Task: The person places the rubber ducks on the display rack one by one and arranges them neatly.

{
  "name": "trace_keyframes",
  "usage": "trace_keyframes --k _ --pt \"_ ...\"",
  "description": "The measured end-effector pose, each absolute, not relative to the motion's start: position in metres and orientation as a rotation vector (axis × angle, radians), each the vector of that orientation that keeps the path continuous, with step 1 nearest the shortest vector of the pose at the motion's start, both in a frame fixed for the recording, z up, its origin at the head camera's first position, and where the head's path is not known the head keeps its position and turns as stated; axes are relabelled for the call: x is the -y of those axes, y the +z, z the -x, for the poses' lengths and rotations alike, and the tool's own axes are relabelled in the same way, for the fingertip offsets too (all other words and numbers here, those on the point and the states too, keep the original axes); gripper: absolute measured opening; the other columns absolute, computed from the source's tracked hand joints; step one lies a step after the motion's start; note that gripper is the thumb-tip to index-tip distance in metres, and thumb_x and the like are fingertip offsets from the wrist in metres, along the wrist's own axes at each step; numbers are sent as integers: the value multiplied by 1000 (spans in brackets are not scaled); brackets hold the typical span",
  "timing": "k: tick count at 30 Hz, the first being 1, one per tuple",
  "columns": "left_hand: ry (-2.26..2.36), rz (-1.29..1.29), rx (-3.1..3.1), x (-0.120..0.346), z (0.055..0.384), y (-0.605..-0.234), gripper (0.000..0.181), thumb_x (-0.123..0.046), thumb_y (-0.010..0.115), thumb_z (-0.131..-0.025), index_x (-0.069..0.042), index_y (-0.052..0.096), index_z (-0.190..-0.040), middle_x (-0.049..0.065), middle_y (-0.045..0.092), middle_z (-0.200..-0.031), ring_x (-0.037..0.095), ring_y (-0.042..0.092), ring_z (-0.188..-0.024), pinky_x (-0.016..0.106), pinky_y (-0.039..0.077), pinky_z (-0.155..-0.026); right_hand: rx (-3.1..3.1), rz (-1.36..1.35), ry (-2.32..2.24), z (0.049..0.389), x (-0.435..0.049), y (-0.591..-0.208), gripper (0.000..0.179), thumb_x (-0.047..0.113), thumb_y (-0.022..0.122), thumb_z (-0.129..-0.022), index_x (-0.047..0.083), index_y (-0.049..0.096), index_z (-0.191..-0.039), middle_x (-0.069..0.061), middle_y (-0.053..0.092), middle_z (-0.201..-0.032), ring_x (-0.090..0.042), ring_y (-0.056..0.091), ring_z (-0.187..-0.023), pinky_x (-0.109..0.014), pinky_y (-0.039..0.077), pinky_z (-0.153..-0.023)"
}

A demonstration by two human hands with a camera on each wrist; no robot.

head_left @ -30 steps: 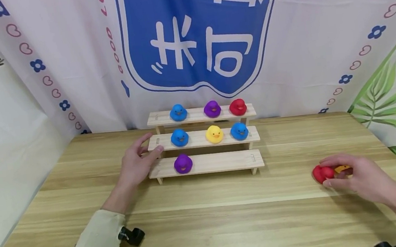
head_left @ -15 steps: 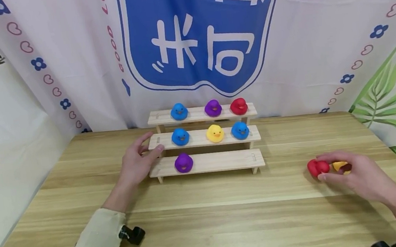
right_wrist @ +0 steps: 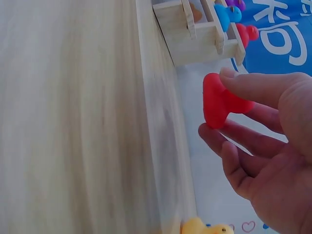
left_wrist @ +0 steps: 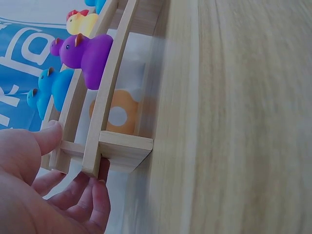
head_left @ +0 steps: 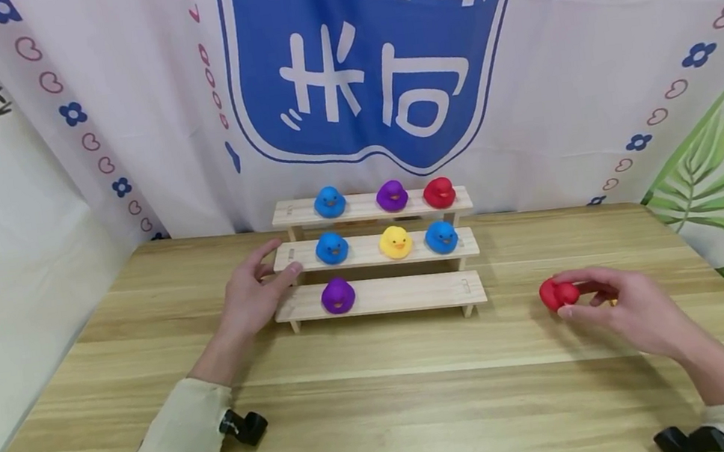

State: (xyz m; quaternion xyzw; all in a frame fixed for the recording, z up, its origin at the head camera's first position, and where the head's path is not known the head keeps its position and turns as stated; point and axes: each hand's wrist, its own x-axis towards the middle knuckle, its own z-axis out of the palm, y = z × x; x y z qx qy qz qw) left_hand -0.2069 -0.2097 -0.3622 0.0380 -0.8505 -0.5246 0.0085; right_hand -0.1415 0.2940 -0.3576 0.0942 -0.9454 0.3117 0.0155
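My right hand [head_left: 629,306] pinches a red rubber duck [head_left: 556,295] between thumb and fingers, to the right of a three-step wooden display stand [head_left: 404,295]. In the right wrist view this duck [right_wrist: 217,102] is held above the table. A yellow rubber duck [right_wrist: 202,227] lies behind that hand, mostly hidden in the head view. My left hand [head_left: 254,297] grips the stand's left end, its thumb over the middle step. A purple duck [head_left: 338,296] sits alone on the front step. The middle step bears a blue duck [head_left: 332,248], a yellow duck [head_left: 396,242] and another blue duck [head_left: 441,237].
On the top step are a blue duck [head_left: 330,202], a purple duck [head_left: 392,196] and a red duck [head_left: 439,192]. The stand is on a wood-grain table [head_left: 384,404], close to a printed curtain [head_left: 192,164] at the back.
My right hand has lifted the red duck and carried it left toward the stand, away from the yellow duck on the table. The left hand keeps its grip on the stand.
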Motion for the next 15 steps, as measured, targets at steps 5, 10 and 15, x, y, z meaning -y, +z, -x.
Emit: trace_keyframes --k 5,10,15 --pt "-1642 -120 2655 210 207 -362 70 -48 68 -91 -32 37 -152 14 62 -132 30 59 -120 45 48 -99 2860 -351 983 145 -282 -357 41 40 80 -82 24 69 -118 0 72 -112 -10 60 -90 -20 49 -70" --pt "-1621 -103 2656 210 208 -364 71 -50 68 -90 -31 38 -152 13 61 -133 29 54 -125 45 45 -101 2738 -434 1047 149 -270 -358 36 30 81 -82 27 70 -116 4 70 -117 -5 57 -93 -19 49 -70" --pt "-1616 -101 2654 211 209 -365 72 -52 68 -89 -32 38 -151 13 60 -134 29 52 -127 45 44 -102 2681 -440 1102 153 -255 -357 36 27 82 -82 27 70 -116 6 69 -114 -3 56 -92 -20 49 -70"
